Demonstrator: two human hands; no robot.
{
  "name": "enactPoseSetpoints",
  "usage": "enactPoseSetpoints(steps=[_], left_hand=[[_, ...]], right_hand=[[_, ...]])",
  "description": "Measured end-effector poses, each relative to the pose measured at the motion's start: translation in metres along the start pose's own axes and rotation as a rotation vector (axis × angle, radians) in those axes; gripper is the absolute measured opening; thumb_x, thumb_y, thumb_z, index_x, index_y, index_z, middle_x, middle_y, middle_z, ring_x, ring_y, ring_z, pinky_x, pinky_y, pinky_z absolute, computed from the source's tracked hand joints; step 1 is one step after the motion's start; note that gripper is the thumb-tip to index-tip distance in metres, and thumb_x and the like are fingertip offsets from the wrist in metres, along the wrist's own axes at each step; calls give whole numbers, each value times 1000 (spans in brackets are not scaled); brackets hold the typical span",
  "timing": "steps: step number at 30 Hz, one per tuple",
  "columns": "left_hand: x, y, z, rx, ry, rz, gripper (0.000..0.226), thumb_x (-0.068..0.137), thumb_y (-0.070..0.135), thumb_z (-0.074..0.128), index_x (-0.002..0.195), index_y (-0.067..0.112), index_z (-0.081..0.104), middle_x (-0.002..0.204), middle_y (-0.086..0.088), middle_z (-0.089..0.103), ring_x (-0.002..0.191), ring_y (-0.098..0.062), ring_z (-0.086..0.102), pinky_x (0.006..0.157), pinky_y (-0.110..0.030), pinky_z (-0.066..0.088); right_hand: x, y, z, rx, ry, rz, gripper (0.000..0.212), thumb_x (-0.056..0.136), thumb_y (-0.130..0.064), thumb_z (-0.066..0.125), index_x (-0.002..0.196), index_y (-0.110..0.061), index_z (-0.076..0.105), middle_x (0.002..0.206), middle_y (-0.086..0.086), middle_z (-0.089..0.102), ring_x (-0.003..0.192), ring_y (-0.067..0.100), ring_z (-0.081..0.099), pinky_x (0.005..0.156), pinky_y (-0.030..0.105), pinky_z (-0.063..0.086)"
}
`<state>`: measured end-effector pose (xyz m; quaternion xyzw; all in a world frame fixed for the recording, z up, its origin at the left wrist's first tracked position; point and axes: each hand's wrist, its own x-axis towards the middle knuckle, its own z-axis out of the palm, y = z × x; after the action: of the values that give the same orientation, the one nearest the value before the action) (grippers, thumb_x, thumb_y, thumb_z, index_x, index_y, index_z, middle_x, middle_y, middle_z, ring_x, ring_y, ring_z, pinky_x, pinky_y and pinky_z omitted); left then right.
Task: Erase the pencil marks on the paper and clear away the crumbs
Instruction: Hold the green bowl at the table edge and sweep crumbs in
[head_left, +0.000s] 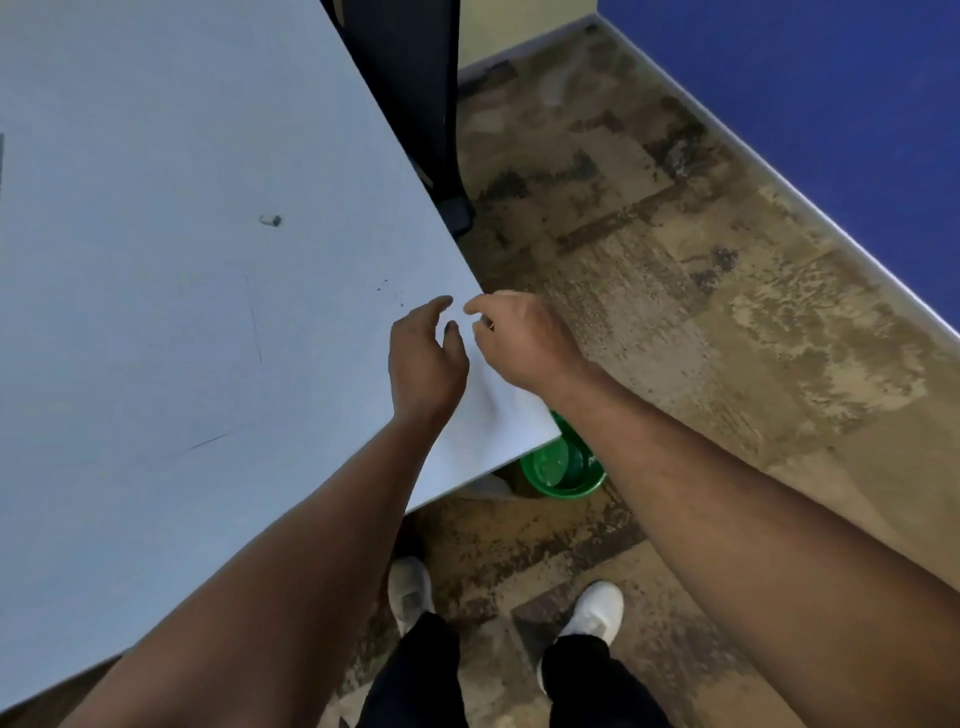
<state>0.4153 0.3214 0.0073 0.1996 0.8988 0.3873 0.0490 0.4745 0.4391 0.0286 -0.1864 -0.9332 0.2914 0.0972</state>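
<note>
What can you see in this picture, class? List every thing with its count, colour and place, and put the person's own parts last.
table: one, pale grey-blue, fills the left.
paper: one sheet, white, at the table's near corner, overhanging the edge.
eraser: one, small, grey-white, on the table, far from the hands.
crumbs: a few dark specks, on the table near the paper.
bin: one, green, on the floor beneath the paper.
chair: one, dark, beyond the table.
shoes: two, white, on the floor.
left hand: one, over the paper's edge.
right hand: one, fingers curled, over the paper.

1 head-worn camera looks steeply down, close over the table (156, 312) corner and floor (675, 312).
</note>
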Motion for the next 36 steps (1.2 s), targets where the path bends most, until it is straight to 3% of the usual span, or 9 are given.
enactPoseSetpoints(steps=[4,9,15,17,20,24,28,32,36], left_hand=[[-13,24,14,-42,-1,9,37,106,29,53,142,19,60,141,1,63,132,-17,54,108,-27,39],[-22,50,34,-86,-24,62,38,105,28,55,142,16,58,146,-1,56,134,-15,50,110,-28,40],[-45,75,79,-127,-406,258,52,103,12,53,154,14,43,166,-10,29,158,-27,12,128,-43,14],[-55,81,101,-155,-469,300,52,104,10,52,155,13,42,166,-9,31,158,-27,9,127,-39,10],[-68,81,139,-180,-474,251,49,105,13,52,154,12,44,163,-9,38,157,-25,16,125,-32,10],[-80,50,212,-70,-461,194,47,107,20,46,153,14,45,157,-6,48,151,-23,33,127,-40,13],[-88,-11,286,-9,-373,-1,46,104,19,48,149,10,50,153,-8,51,146,-23,40,124,-37,27],[-88,-88,346,118,-392,-108,48,99,7,58,146,4,53,150,-16,52,142,-31,44,119,-36,31],[-66,-156,399,270,-443,-111,56,97,15,62,150,4,48,154,-20,47,144,-36,41,121,-42,31]], right_hand=[[-7,18,-18,66,53,-6,32,96,-19,59,127,-15,65,119,6,63,99,23,64,76,25,48],[-26,50,-38,110,77,76,32,94,-24,60,124,-16,65,113,4,64,95,19,63,82,33,54],[-64,104,-52,31,50,215,25,93,-22,60,115,-14,67,102,7,63,85,23,61,70,33,49],[-74,129,-48,20,65,251,24,90,-14,58,112,-13,68,96,7,62,82,25,60,64,33,46],[-85,168,-33,30,69,291,33,91,-8,55,122,-10,64,105,9,63,88,26,61,67,31,45],[-91,232,8,55,34,313,54,95,-17,55,147,-22,41,128,8,54,100,25,61,77,35,52],[-91,298,67,25,-48,352,69,96,-25,57,155,-21,21,137,12,45,99,26,59,70,31,46],[-91,354,137,-75,-163,257,68,93,-25,59,152,-18,27,133,13,45,115,31,50,85,41,52],[-89,396,198,-102,-230,216,61,93,-26,59,148,-16,36,138,14,44,124,33,44,96,43,49]])
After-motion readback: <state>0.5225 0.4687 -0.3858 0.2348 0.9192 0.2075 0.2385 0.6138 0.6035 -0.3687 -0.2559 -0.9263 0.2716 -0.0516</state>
